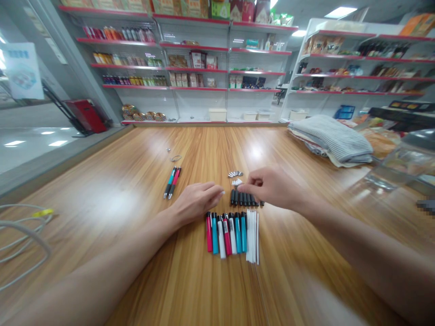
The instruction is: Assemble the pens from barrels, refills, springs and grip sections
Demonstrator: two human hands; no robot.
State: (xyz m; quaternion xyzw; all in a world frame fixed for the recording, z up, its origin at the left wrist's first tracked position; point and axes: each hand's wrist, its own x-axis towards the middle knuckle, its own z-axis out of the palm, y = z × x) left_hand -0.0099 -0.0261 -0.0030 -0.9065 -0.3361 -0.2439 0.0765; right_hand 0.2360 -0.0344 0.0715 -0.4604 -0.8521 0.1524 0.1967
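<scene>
On the worktop [204, 290], two pens [172, 182] lay left of the left hand [197, 199], whose fingers were curled in just left of the black grips [241, 199], though whether they grasped anything could not be told. Nearer the person, the coloured barrels [226, 237] lay side by side, long axes pointing roughly away from the body, with the white sticks [251, 237] to their right. The small white pieces [235, 182] lay beyond the grips, just left of the bent fingers of the right hand [272, 185], the nearer hand, whose grasp could not be made out.
</scene>
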